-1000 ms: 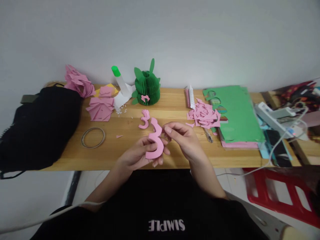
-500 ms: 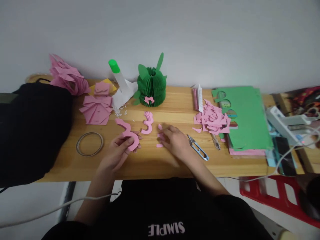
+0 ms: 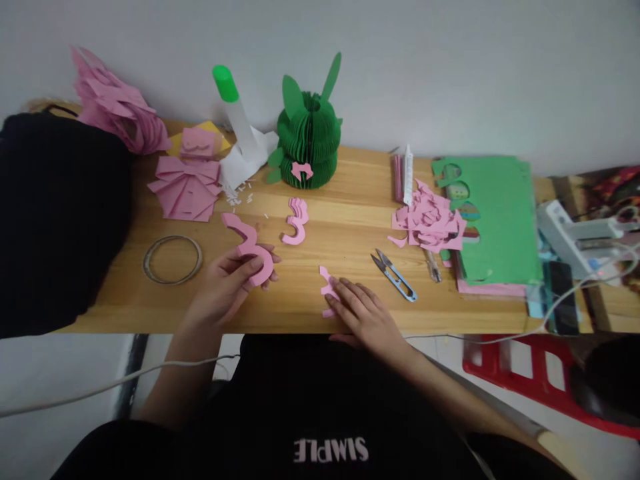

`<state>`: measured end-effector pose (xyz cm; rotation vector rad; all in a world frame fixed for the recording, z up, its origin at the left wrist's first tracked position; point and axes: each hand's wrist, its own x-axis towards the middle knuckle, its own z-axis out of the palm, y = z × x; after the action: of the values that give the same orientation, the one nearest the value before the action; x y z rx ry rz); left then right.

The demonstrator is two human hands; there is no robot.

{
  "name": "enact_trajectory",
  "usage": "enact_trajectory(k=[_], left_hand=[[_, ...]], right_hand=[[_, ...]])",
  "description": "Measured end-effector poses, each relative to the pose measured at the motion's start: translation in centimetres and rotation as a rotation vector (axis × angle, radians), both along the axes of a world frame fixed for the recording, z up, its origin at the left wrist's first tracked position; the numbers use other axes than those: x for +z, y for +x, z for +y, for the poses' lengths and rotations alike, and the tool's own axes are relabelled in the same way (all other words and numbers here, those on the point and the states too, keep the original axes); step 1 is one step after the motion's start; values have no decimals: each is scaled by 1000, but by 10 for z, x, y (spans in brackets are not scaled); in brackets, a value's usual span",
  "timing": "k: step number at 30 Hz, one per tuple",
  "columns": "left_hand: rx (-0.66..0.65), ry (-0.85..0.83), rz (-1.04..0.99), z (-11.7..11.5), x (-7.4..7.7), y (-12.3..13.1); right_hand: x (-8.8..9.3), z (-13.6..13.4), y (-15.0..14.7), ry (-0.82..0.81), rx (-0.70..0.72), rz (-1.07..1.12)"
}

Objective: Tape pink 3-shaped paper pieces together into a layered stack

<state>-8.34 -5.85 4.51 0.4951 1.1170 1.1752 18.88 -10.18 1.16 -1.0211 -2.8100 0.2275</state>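
Note:
My left hand (image 3: pixel 233 280) is closed on a wavy pink paper cutout (image 3: pixel 243 231), thumb on top, held above the table left of centre. My right hand (image 3: pixel 367 313) lies near the table's front edge, fingers stretched over a second pink paper cutout (image 3: pixel 326 283) and covering its right part. That hand's thumb is mostly hidden below. Between and behind the hands lies a small stack of wavy pink cutouts (image 3: pixel 298 220). Blue thread snips (image 3: pixel 395 275) rest to the right of my right hand, blades apart.
At the back stand a green honeycomb paper figure (image 3: pixel 310 143) and a green-capped glue stick (image 3: pixel 239 113). A tape roll (image 3: pixel 173 260) and folded pink paper (image 3: pixel 185 190) lie left. Pink scraps (image 3: pixel 433 223) and green sheets (image 3: pixel 500 220) lie right, with a white cable (image 3: pixel 560 303) beyond.
My right hand has drawn the pink cutout toward the front edge, and its fingers have gone from bent to stretched out. My left hand keeps its cutout. The camera view has shifted slightly.

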Motion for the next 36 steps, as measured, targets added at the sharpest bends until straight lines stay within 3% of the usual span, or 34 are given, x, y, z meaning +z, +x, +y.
enact_trajectory(k=[4,7,12,16,22,25,28,31,36], left_hand=[[-57,47,1,-17,0,6],[-89,69,-2,-28,-1,12],[-172,59,-88,-30,8,22],[-271,104,-216,-15,26,36],[-326,139,-284,13,48,66],[-303,180,-266,30,56,76],[-290,218,-234,47,66,81],[-268,255,-200,63,74,85],[-274,325,-27,78,78,91]], right_hand=[[-8,-27,8,125,-11,124],[-13,-39,10,120,-53,297],[5,-29,1,22,-308,651],[36,-4,-8,81,-456,828],[69,19,-22,401,-402,814],[80,31,-25,448,-361,792],[91,46,-23,399,-355,836],[100,59,-19,247,-367,965],[104,73,-13,100,-448,1041]])
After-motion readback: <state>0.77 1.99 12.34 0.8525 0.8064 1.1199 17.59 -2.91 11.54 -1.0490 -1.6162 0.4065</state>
